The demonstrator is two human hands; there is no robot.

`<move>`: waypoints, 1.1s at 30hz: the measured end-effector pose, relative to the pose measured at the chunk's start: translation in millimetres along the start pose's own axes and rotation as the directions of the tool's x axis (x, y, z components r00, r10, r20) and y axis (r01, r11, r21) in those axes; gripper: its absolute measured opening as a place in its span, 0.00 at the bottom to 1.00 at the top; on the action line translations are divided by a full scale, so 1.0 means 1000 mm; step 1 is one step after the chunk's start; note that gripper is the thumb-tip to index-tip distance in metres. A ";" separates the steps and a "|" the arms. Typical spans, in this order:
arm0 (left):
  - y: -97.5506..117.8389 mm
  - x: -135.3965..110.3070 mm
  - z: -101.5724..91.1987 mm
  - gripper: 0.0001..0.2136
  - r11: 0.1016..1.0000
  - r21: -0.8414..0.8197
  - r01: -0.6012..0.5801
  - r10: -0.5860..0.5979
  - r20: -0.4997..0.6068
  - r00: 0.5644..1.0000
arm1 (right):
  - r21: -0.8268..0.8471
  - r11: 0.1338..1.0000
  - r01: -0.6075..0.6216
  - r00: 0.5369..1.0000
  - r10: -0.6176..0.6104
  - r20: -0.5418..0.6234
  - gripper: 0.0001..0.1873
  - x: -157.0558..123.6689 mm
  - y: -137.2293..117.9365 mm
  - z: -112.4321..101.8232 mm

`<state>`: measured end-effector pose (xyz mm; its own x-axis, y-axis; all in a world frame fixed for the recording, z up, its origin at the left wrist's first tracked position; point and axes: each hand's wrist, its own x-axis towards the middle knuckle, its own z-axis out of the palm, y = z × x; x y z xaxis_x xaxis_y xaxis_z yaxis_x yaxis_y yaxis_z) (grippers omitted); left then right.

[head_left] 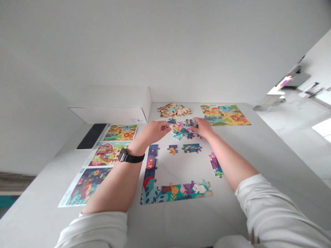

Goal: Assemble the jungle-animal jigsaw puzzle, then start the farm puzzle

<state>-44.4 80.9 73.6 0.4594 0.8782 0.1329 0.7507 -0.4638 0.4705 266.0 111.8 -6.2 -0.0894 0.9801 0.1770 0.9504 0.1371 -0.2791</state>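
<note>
My left hand (158,131), with a black watch (124,155) on its wrist, is curled closed at the left edge of a pile of dark jigsaw pieces (184,133). Whatever its fingers may hold is hidden. At the pile's right side my right hand (203,128) reaches in, thumb and fingers apart, touching pieces. Nearer me lies a partly joined puzzle border (178,193), an L along the left and bottom with a white rabbit. Inside its outline are a loose piece with an orange shape (172,149), a joined strip (191,148) and a purple-green section (215,165).
A second pile of pieces (174,110) lies behind, near the wall. A finished animal puzzle (225,115) is at the back right. On the left are a white box (108,114), a phone (92,136) and a sheet with several printed pictures (86,186).
</note>
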 end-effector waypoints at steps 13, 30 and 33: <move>0.006 -0.001 0.000 0.13 0.999 -0.007 -0.038 0.039 0.015 0.999 | 0.194 0.975 0.109 0.994 -0.104 -0.039 0.23 0.003 0.011 0.005; 0.004 0.000 0.001 0.13 0.998 -0.021 -0.056 0.056 0.014 0.998 | 0.156 0.981 0.118 0.992 -0.109 -0.064 0.21 -0.002 0.012 -0.003; 0.003 0.000 0.001 0.13 0.998 -0.017 -0.064 0.064 0.006 0.998 | 0.160 0.975 0.155 0.988 -0.151 -0.037 0.20 -0.004 0.017 -0.022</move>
<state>-41.9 79.4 74.4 0.5093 0.8460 0.1576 0.7115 -0.5170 0.4758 289.3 106.9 8.6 -0.2206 0.9423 0.2517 0.8652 0.3082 -0.3955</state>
